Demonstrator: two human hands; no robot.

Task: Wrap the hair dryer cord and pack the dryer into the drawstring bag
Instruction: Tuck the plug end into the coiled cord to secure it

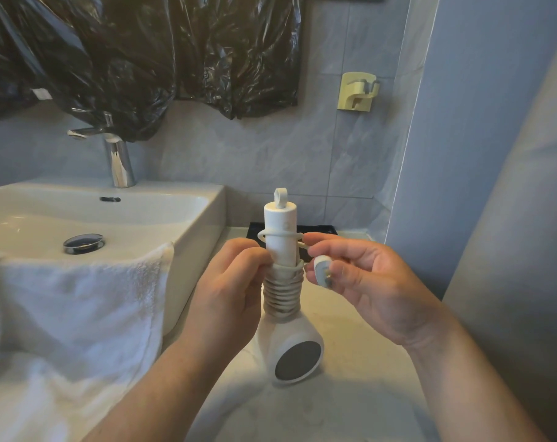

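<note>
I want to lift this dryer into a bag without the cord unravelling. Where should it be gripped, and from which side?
Grip the white hair dryer round its handle, over the coiled white cord, coming from the side. It stands head-down on the pale marble counter with the handle upright, so a sideways wrap probably pins the coils. The right hand holds the plug; the left hand grips the handle.

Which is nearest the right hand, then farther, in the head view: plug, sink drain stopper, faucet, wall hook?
From the right hand:
1. Plug, at its fingertips.
2. Sink drain stopper, left, in the basin.
3. Faucet and wall hook: too close to call; the faucet is behind the basin, the hook high on the wall.
</note>
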